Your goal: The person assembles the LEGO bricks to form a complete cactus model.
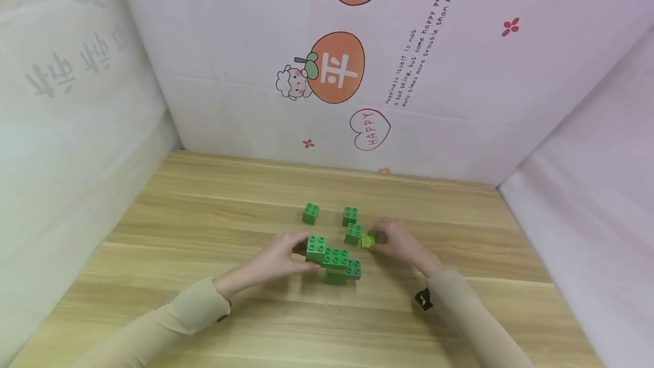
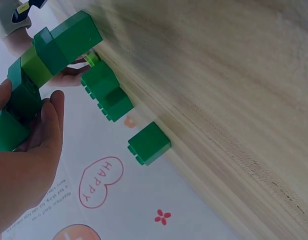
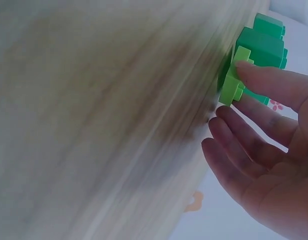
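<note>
My left hand (image 1: 300,252) grips the left end of a stepped cluster of dark green bricks (image 1: 334,260) that stands on the wooden table (image 1: 204,231). In the left wrist view that hand (image 2: 41,125) wraps round the same cluster (image 2: 54,50). My right hand (image 1: 379,241) pinches a small light-green brick (image 1: 367,239) just right of a loose dark green brick (image 1: 352,233). In the right wrist view its forefinger (image 3: 274,82) lies on the light-green brick (image 3: 233,82), the other fingers loose below it.
Two more loose dark green bricks (image 1: 310,213) (image 1: 349,215) sit behind the hands. White printed sheets (image 1: 357,72) wall in the table at the back and on both sides. Bare wood lies left of and in front of the hands.
</note>
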Available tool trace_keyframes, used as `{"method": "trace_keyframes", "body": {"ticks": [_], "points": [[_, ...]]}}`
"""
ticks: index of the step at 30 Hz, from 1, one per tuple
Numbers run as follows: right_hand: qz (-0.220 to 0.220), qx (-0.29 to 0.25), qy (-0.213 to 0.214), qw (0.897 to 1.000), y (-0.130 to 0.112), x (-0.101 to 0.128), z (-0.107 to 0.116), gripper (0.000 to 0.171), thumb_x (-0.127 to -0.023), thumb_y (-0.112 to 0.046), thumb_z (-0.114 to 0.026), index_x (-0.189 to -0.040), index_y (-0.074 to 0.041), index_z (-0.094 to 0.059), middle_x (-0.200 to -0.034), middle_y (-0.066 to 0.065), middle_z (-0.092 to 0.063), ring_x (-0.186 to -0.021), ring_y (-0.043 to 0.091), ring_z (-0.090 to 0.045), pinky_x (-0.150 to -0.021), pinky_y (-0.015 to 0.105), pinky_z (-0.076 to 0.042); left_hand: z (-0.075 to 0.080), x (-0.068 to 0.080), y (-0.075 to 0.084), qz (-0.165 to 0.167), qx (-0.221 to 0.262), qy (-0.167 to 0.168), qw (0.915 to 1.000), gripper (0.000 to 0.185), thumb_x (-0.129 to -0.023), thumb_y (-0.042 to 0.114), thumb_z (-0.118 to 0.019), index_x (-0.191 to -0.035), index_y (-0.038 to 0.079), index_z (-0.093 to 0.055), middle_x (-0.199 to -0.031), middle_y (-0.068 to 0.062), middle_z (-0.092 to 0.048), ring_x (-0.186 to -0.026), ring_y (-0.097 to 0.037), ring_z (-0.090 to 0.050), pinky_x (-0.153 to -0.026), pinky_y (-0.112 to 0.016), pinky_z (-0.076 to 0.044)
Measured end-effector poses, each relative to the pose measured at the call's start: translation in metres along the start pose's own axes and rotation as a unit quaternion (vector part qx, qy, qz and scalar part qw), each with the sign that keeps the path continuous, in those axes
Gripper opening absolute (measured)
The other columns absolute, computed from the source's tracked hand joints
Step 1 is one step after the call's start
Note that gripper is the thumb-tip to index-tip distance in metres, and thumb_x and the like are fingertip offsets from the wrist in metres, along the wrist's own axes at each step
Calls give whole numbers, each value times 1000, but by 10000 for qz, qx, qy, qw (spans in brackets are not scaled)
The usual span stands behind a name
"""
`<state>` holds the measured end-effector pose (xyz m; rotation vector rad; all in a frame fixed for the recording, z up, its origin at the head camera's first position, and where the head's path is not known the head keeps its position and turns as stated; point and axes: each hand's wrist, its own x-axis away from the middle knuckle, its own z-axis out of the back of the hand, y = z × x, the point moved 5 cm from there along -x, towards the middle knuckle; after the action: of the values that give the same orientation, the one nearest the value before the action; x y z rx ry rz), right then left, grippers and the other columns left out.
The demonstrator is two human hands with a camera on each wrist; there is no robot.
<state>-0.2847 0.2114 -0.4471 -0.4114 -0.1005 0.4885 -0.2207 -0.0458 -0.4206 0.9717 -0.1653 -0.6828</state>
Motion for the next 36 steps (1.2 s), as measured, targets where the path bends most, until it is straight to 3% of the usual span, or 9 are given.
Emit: {"method": "trace_keyframes", "body": {"ticks": [10,20,36], "points": [[-82,-137,-35,9999,-4,14,0,29,-80,-11,-78,-108,-6,-71,-107,9,-73,-102,25,-67,-94,45,-58,-1,1,2,1,-21,19,10000,41,-83,13,-79,-121,12,-62,-113,-2,-74,-102,-19,-71,-92,-26,-59],[81,-332,61,9994,-13,28,8,27,-82,-8,-75,-109,-6,-70,-110,11,-73,-102,26,-69,-92,44,-60,-1,2,1,-14,-47,20,10000,41,-84,15,-79,-121,13,-62,-113,-1,-73,-102,-15,-71,-92,-22,-58],[706,-187,472,9962,-46,48,23,26,-82,-5,-75,-107,-7,-71,-107,9,-74,-98,25,-70,-88,43,-61,-3,1,0,-18,-65,59,10000,39,-82,16,-80,-118,12,-62,-110,-1,-73,-100,-20,-71,-91,-28,-60]]}}
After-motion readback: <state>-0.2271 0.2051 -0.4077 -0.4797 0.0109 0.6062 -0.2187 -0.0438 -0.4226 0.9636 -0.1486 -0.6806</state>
